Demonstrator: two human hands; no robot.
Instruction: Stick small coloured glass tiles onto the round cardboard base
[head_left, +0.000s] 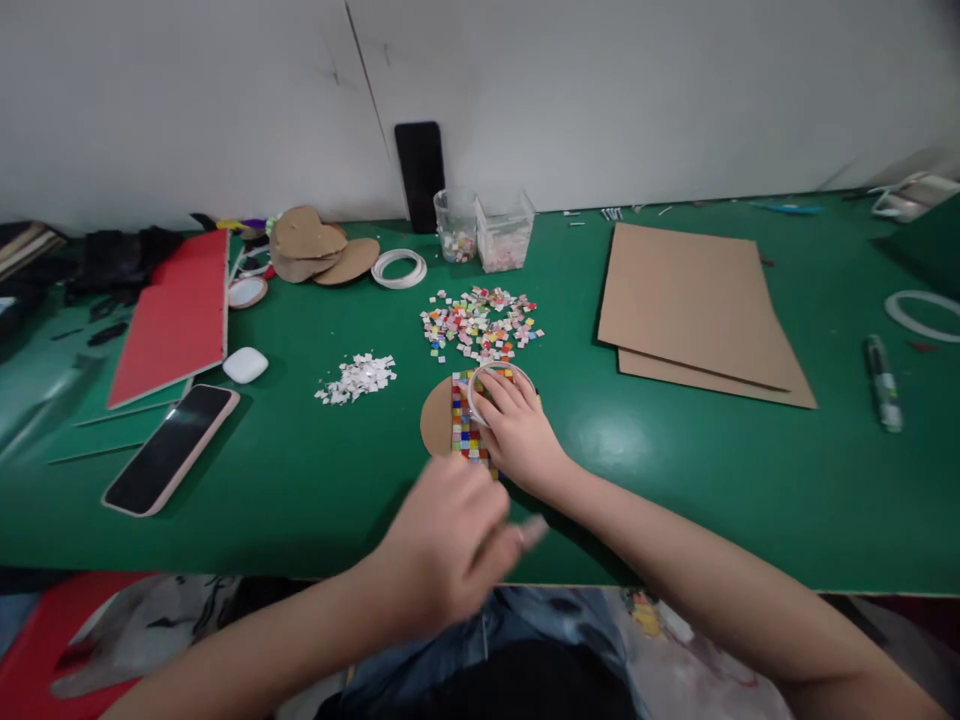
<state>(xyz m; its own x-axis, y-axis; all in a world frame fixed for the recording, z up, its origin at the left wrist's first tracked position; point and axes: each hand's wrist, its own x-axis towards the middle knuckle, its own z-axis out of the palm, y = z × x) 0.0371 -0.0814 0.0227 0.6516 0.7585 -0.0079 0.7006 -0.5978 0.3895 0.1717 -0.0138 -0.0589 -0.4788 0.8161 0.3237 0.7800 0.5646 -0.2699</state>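
My right hand [520, 420] lies over a roll of white tape [474, 400], its fingers inside the ring and bent down toward a sheet of small colourful mosaic tiles [460, 420]. Partly under the sheet is a round cardboard disc [435, 420]. Closer to me, my left hand [450, 540] is raised and blurred, its fingers curled in and its thumb pointing right. What, if anything, it grips is hidden. Beyond my right hand is a scattered heap of loose coloured tiles [480, 325].
White tile pieces [358, 378] lie left of the disc. Further left are a phone [171, 450] and a red board [176, 315]. Plastic cups [504, 235] and cardboard discs [352, 262] stand or lie behind. Cardboard sheets [690, 300] and a marker [885, 385] are at right.
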